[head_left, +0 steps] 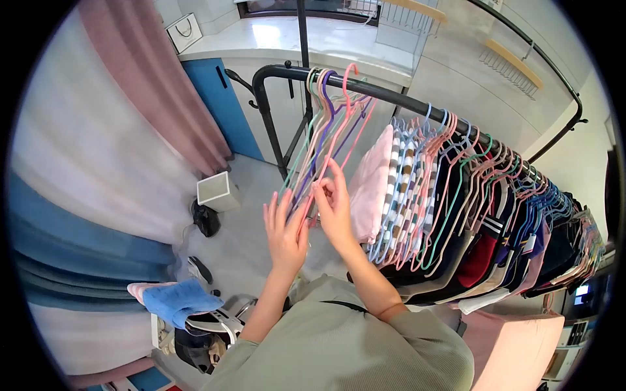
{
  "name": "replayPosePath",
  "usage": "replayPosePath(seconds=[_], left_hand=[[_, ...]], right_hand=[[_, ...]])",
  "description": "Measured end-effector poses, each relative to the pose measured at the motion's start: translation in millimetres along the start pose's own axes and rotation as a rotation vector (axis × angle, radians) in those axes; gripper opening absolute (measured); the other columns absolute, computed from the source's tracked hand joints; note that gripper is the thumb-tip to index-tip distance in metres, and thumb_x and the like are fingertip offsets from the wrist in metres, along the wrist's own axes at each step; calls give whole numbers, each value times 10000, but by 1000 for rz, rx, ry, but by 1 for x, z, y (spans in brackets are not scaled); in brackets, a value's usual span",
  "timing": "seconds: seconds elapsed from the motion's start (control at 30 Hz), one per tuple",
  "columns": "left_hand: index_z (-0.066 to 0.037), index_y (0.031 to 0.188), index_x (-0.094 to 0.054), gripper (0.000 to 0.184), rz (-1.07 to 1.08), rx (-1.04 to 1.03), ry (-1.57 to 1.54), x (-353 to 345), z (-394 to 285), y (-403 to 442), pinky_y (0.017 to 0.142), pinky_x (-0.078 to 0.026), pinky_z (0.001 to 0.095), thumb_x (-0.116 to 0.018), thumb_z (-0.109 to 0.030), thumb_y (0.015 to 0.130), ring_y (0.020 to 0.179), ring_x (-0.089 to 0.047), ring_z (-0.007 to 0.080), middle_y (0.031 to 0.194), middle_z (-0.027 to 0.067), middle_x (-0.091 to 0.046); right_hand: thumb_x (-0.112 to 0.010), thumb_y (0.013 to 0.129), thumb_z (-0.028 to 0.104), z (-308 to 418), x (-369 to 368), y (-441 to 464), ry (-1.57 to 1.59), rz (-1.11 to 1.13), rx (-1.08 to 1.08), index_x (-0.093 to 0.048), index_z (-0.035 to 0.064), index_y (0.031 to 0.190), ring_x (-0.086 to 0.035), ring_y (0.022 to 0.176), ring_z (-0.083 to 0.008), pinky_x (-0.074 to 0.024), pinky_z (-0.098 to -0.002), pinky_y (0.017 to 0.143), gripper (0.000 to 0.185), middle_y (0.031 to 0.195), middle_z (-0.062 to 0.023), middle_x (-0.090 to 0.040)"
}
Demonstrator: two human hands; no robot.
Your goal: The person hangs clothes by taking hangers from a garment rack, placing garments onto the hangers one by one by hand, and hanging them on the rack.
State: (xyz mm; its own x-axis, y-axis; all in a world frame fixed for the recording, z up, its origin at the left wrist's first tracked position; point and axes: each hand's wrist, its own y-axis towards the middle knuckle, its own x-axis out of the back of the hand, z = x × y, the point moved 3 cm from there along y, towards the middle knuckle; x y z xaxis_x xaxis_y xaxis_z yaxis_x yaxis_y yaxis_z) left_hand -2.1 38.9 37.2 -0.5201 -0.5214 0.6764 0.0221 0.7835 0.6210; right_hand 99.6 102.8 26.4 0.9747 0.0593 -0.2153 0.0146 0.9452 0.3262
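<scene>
Several bare hangers (323, 133) in green, beige, purple and pink hang at the near end of the black clothes rack (385, 93). My right hand (334, 207) pinches the side of the pink hanger (338, 133), thumb and forefinger together. Against the lower part of the same bunch lies my left hand (287, 231), fingers stretched out and apart. Right of my hands hang a pale pink cloth (373, 189) and checked cloths (409, 173) on hangers. The hangers' lower ends are partly hidden by my fingers.
Dark garments (482, 241) on hangers fill the rack to the right. A pink covered block (515, 345) stands below them. On the left are long curtains (98, 130), a white bin (218, 192), black shoes (205, 219) and a blue cloth (179, 303) over a chair.
</scene>
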Motion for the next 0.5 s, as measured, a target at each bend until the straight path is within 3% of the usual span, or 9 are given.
replayPosePath(seconds=[0.1,0.2,0.3,0.37,0.4,0.5], left_hand=[[-20,1082,-582,300,-17,-14,-45,2,-8,-9,1025,-223,520,-480,-12,800,1201,-403,362,1196,202,-498],[-1,1070,-574,272,-98,13,-135,4,-17,-22,960,-352,487,-505,-21,807,1113,-494,357,1080,146,-583],[17,1070,-555,235,-38,329,-415,-3,-10,-53,844,-465,429,-473,-32,855,944,-605,322,998,154,-614],[26,1059,-548,218,-114,442,-636,0,-11,-64,762,-501,377,-431,-46,889,846,-633,273,946,147,-630],[31,1053,-544,216,-156,497,-746,2,-11,-69,720,-520,351,-410,-52,905,797,-647,248,920,143,-638],[36,1037,-546,238,-156,545,-770,17,2,-92,711,-517,324,-365,-77,931,762,-643,204,857,123,-651]], right_hand=[[-495,874,13,15,1,-8,20,20,1,-246,31,1365,-453,708,-48,-368,-182,632,550,788,3,-507],[-494,869,5,26,3,-18,11,80,-34,-240,44,1374,-491,692,-53,-398,-183,621,567,780,-21,-539],[-512,858,19,41,6,-28,52,157,-68,-266,40,1367,-518,683,-65,-428,-202,614,566,812,-42,-579],[-526,851,29,36,9,-33,-3,225,-23,-287,38,1360,-524,690,-71,-438,-212,623,562,854,-46,-593],[-543,844,41,31,10,-35,-4,243,-23,-361,52,1325,-565,707,-85,-469,-234,644,515,919,-66,-618],[-549,838,46,27,10,-41,8,313,-42,-392,64,1309,-555,724,-79,-458,-219,632,497,976,-55,-609]])
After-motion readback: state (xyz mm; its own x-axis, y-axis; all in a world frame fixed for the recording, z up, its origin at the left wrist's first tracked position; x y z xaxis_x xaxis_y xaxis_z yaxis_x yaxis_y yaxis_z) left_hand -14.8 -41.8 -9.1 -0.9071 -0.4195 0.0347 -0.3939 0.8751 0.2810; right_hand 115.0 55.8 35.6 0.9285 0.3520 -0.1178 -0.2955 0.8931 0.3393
